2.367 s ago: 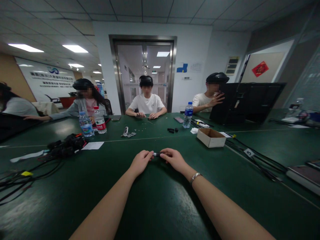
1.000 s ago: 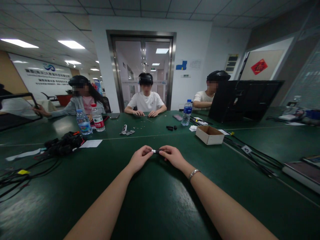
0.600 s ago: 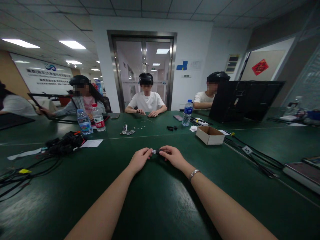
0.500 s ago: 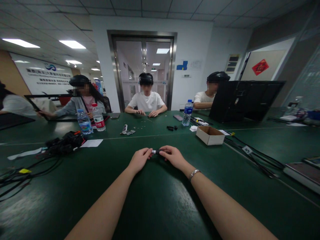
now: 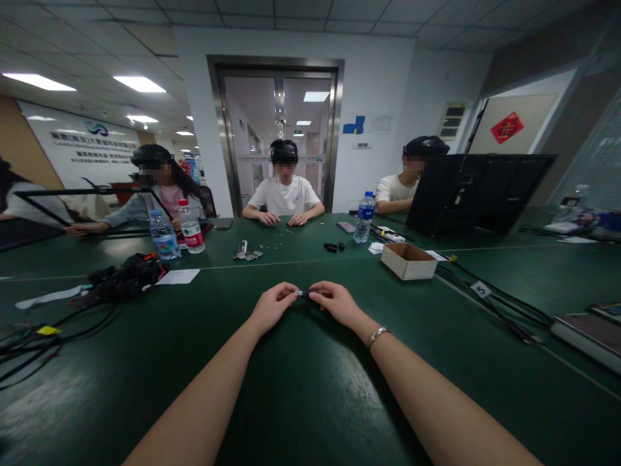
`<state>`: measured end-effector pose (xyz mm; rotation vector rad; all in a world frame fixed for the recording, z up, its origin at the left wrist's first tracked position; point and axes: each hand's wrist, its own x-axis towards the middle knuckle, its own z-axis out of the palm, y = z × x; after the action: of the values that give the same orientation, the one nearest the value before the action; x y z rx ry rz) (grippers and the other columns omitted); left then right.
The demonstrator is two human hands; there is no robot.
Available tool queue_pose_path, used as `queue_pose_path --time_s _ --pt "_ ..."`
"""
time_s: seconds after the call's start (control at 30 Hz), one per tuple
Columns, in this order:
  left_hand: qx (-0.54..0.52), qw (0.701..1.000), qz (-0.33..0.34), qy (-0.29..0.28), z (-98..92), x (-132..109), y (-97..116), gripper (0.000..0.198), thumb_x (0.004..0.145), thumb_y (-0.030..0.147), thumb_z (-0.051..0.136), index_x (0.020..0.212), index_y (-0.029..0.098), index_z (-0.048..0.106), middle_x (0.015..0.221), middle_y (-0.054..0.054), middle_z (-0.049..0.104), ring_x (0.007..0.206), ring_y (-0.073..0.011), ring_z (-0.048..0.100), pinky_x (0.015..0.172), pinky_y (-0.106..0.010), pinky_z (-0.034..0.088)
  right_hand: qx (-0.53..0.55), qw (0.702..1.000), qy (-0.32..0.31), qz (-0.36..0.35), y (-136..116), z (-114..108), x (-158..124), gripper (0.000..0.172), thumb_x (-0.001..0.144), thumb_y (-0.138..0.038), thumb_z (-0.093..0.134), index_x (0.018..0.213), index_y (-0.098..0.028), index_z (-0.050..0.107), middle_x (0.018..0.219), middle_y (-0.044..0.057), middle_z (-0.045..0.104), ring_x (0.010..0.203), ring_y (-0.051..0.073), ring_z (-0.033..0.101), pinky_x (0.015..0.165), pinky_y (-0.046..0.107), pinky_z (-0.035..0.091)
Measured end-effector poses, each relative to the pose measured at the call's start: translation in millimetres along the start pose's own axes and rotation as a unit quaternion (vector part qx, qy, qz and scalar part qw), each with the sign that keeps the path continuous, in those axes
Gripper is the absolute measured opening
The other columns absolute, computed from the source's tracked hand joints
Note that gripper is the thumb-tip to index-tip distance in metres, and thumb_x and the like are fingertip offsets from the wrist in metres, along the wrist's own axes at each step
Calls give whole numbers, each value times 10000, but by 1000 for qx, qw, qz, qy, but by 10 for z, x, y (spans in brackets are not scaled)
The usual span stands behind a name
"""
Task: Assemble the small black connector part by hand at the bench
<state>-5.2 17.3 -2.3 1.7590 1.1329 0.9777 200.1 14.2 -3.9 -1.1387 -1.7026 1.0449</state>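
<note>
A small silver-and-black piece (image 5: 303, 294) is pinched between my two hands, just above the green table (image 5: 310, 362). My left hand (image 5: 275, 304) closes its thumb and fingers on the silver end. On the black end, the fingertips of my right hand (image 5: 334, 300) are pressed together. Most of the piece is covered by fingers, so its exact kind cannot be made out. A silver band circles my right wrist.
An open cardboard box (image 5: 408, 261) stands to the right, near a water bottle (image 5: 364, 217). Small black parts (image 5: 332, 247) and grey metal pieces (image 5: 248, 254) lie ahead. Black cables (image 5: 499, 309) run along both sides. Co-workers sit across the table.
My left hand has shifted slightly right, and less of the silver end shows. At the left, a co-worker's black frame has swung leftward. The hands of the person opposite have moved a little apart.
</note>
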Motion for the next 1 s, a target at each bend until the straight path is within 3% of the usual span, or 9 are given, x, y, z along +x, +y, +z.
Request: queue_pose_path --time_s 0.2,0.4,0.7,1.0 --pt "-4 1000 -1 12 10 19 -44 351 780 442 560 1033 202 600 864 -27 637 789 -162 586 741 -285 445 0 1000 3 0 -44 9 -11 253 799 -307 632 982 -131 637 765 30 641 612 106 545 533 203 450" --pt "48 999 -16 -4 2 15 -57 411 814 555 466 929 198 634 860 -30 660 794 -176 596 755 -305 443 3 1000 1 5 -55 3 -18 261 795 -315 646 989 -140 633 824 45 659 649 115 570 548 209 461" --pt "32 999 -23 -9 1 -16 37 318 791 438 544 954 181 635 916 -45 671 844 -177 606 784 -300 458 0 1000 -2 3 -23 0 -6 238 811 -282 636 1001 -138 634 840 44 669 651 104 576 544 192 462" --pt "25 1000 15 2 -11 -42 80 240 753 323 609 951 188 632 958 -48 640 845 -171 595 770 -299 469 -7 1000 -3 10 -33 -5 -14 236 822 -290 634 1008 -145 643 831 41 663 627 98 566 539 194 456"
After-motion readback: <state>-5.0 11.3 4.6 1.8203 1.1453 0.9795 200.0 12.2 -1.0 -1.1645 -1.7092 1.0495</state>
